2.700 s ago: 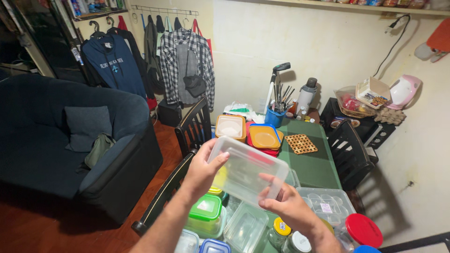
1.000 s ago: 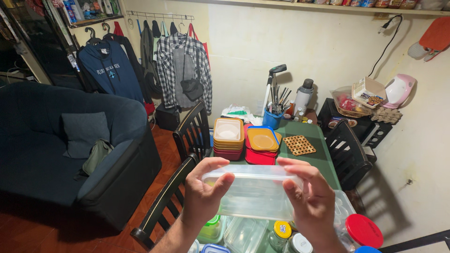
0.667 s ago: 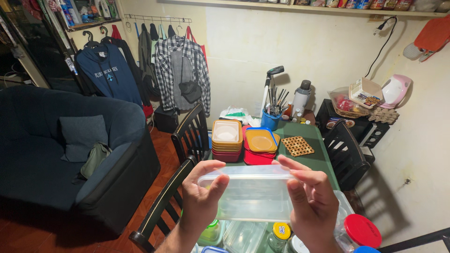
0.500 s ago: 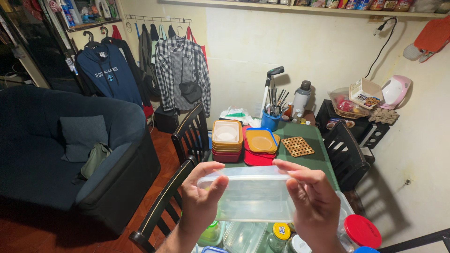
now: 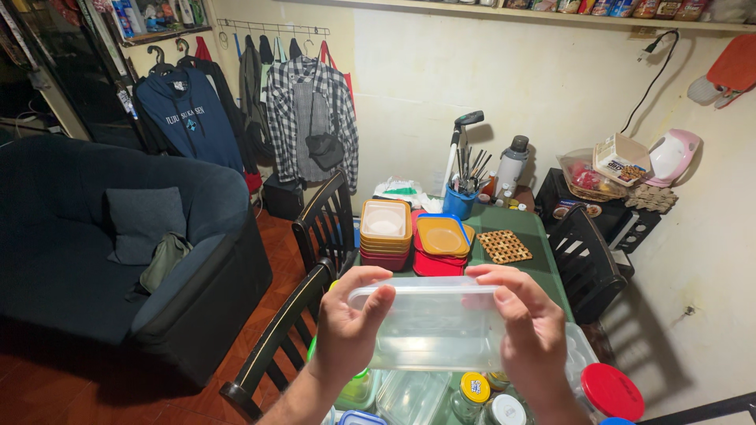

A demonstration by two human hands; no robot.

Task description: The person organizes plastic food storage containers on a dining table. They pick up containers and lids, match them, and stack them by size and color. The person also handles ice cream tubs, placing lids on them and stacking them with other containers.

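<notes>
Low in the frame's centre, the left hand (image 5: pixel 346 334) and right hand (image 5: pixel 531 338) each clasped an end of an empty, clear rectangular plastic container (image 5: pixel 433 327). It looked light, slightly flexible and slippery, best held by its rim. Behind, stacked orange tubs (image 5: pixel 385 228) were empty too.

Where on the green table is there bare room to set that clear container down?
Bare green table lies right of the woven trivet and between the stacked lids and the clear container. Nearer, beneath both hands, jars and tubs crowd it.
</notes>
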